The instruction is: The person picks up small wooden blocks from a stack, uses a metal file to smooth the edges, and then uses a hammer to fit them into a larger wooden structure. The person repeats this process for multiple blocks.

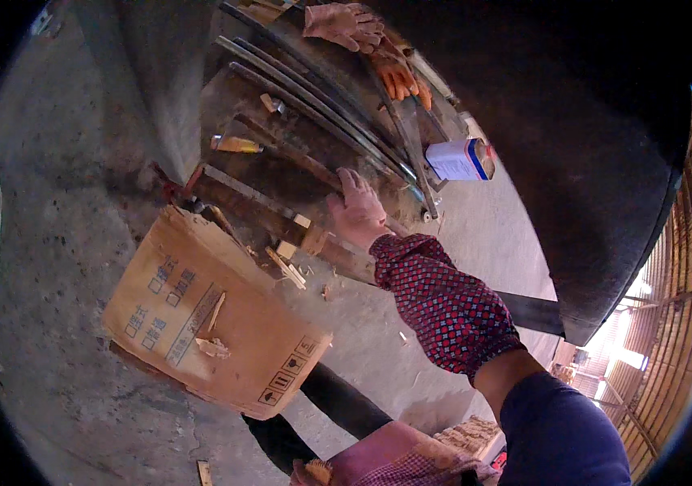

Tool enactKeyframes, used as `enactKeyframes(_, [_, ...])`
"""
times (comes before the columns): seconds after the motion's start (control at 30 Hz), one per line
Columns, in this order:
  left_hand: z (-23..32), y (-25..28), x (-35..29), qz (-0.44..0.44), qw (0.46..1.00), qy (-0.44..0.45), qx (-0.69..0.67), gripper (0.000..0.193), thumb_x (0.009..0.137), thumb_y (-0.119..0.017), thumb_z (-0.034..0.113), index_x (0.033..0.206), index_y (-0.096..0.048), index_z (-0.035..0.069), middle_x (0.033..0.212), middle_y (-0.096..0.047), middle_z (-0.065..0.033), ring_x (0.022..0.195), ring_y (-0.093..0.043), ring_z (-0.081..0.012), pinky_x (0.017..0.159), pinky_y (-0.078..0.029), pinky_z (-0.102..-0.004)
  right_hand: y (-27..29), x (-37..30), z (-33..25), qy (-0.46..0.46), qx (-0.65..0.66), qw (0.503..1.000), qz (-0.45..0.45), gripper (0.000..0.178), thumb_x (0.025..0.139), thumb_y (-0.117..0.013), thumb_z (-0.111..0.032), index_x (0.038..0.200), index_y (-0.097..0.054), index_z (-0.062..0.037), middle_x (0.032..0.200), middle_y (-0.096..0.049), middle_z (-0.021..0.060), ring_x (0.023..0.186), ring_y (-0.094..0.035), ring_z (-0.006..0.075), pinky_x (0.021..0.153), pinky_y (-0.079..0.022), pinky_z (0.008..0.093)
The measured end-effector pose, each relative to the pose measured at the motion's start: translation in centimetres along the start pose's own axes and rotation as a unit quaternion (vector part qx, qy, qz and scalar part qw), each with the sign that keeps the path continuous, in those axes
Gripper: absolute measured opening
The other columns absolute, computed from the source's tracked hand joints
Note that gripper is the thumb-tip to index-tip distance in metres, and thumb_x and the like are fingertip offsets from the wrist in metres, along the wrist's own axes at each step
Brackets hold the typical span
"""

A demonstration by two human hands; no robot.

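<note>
Right hand (356, 209) spreads wide over the brown bar (293, 154); left hand, I cannot tell.

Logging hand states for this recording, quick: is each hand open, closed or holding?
Left hand: not clearly shown; state cannot be told.
Right hand: open, fingers extended, nothing visibly gripped.

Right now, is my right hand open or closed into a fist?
Open: your right hand has its fingers extended rather than curled into a fist. Whether it touches the bar beneath, I cannot tell.
</note>
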State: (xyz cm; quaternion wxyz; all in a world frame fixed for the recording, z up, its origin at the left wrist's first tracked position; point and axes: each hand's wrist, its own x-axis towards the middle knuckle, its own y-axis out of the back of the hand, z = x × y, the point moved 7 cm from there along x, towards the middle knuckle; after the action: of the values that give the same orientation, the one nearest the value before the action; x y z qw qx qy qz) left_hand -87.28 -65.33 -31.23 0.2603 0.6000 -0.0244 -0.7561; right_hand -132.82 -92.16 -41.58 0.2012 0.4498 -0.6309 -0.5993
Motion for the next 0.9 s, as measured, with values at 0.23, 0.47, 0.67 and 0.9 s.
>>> enactKeyframes(0.23, [-3.7,-1.7,0.0,-0.004,1.000,0.005,0.017,0.085,0.072,-0.069,0.056,0.136,-0.042,0.008,0.105,-0.064,-0.0191,0.086,-0.062,-0.0386,0.069,-0.052,-0.0495,3.3,2.5,1.5,0.019,0.002,0.997,0.079,0.061,0.088,-0.055,-0.030,0.135,-0.036,0.0034,0.138,-0.042,0.0223,0.127,-0.041,0.0382,0.105,-0.035,0.0416])
enactKeyframes(0.47, [-6.5,-2.8,0.7,-0.001,0.996,-0.088,-0.016,0.101,0.063,-0.077,0.056,0.139,-0.035,0.006,0.104,-0.063,-0.0197,0.084,-0.062,-0.0413,0.066,-0.053,-0.0499,2.6,7.4,5.6,-0.139,-0.029,0.989,-0.043,0.073,0.086,-0.056,-0.042,0.139,-0.034,0.0033,0.141,-0.039,0.0244,0.131,-0.039,0.0355,0.109,-0.032,0.0389])
enactKeyframes(0.67, [-7.4,-3.8,0.7,-0.002,0.997,-0.078,0.019,0.112,0.063,-0.074,0.064,0.144,-0.026,0.002,0.118,-0.057,-0.0259,0.096,-0.059,-0.0438,0.077,-0.052,-0.0499,4.9,8.2,3.4,-0.158,-0.077,0.973,-0.150,0.080,0.077,-0.064,-0.046,0.137,-0.038,0.0008,0.143,-0.037,0.0258,0.130,-0.041,0.0357,0.106,-0.036,0.0393])
enactKeyframes(0.9, [-3.0,0.0,1.1,-0.053,0.995,-0.077,-0.020,0.098,0.071,-0.068,0.064,0.139,-0.035,0.002,0.120,-0.056,-0.0257,0.100,-0.059,-0.0426,0.080,-0.051,-0.0500,4.6,6.9,6.5,-0.158,-0.036,0.986,-0.029,0.073,0.072,-0.069,-0.039,0.132,-0.043,-0.0052,0.122,-0.056,0.0238,0.117,-0.053,0.0375,0.099,-0.043,0.0410])
